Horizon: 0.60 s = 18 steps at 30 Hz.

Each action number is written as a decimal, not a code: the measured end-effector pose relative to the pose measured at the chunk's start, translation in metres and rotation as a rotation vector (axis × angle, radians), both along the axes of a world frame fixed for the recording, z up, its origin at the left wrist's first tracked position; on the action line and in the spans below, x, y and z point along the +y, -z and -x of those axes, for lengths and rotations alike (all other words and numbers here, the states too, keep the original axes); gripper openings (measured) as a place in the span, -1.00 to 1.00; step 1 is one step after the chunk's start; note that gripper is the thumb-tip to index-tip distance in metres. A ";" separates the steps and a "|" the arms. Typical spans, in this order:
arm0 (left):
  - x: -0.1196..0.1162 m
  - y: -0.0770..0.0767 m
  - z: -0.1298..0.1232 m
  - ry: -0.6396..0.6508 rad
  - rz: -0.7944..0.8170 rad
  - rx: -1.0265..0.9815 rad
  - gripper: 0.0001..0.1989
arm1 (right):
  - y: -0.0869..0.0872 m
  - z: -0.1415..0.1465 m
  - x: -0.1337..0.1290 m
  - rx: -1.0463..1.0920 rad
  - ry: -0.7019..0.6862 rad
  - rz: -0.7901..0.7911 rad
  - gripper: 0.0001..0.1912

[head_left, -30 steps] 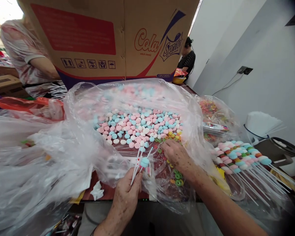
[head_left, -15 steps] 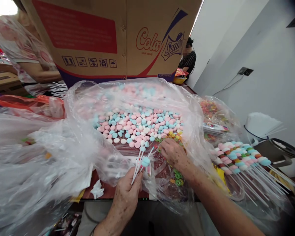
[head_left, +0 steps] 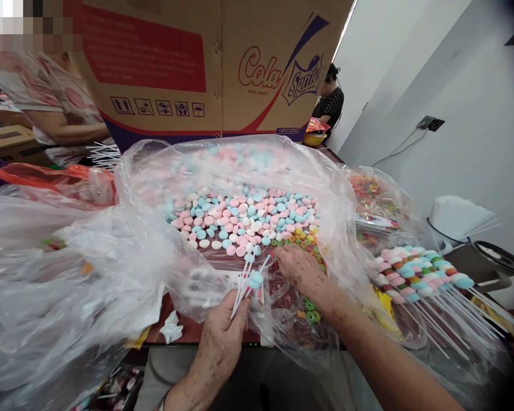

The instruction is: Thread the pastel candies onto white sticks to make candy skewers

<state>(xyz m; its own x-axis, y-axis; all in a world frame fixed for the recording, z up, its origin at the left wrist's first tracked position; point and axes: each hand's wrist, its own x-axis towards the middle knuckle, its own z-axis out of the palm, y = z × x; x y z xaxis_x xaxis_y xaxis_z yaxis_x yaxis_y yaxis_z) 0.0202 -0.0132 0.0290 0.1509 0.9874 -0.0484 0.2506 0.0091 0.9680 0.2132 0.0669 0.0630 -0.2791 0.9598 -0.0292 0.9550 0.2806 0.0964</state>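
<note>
My left hand [head_left: 223, 325] is closed around a small bunch of white sticks [head_left: 239, 297], their tips fanned upward. Blue marshmallow candies [head_left: 255, 279] are threaded on some of them; another stick has a bare tip. Just right of that tip, my right hand [head_left: 300, 273] pinches a small reddish piece at its fingertips, apparently a gummy ring [head_left: 273, 253]. Green and yellow gummy rings [head_left: 312, 315] lie under and around this hand. Beyond both hands, pink, blue and white marshmallow candies [head_left: 240, 220] are heaped inside an opened clear plastic bag [head_left: 340, 211].
A large cardboard box [head_left: 171, 63] stands behind the bag. Finished candy skewers [head_left: 424, 274] are stacked at right, beside a dark container [head_left: 466, 262]. Crumpled plastic [head_left: 68, 274] covers the left side. A crumpled tissue [head_left: 171, 328] lies near the table edge. Two other people are at work farther back.
My right hand has shifted slightly left, from the gummy rings toward the bare stick tip, and a reddish piece now shows at its fingertips. My left hand keeps its hold on the sticks.
</note>
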 end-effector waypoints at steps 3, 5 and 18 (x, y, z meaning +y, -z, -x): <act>0.001 -0.002 -0.001 -0.004 0.007 0.015 -0.70 | 0.003 0.004 0.002 0.014 0.049 -0.029 -0.75; 0.001 -0.003 -0.001 -0.007 0.000 0.035 -0.71 | 0.005 0.004 0.003 0.113 0.090 -0.062 -0.76; 0.001 -0.009 -0.002 0.003 -0.016 0.031 -0.73 | -0.004 0.002 -0.006 1.814 0.181 0.265 -0.79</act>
<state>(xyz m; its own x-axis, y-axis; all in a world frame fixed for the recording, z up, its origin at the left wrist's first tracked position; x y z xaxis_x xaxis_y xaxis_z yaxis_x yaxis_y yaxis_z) 0.0218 -0.0126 0.0384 0.1522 0.9876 -0.0377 0.2805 -0.0066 0.9598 0.2112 0.0607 0.0666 -0.0420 0.9990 0.0162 -0.1615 0.0092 -0.9868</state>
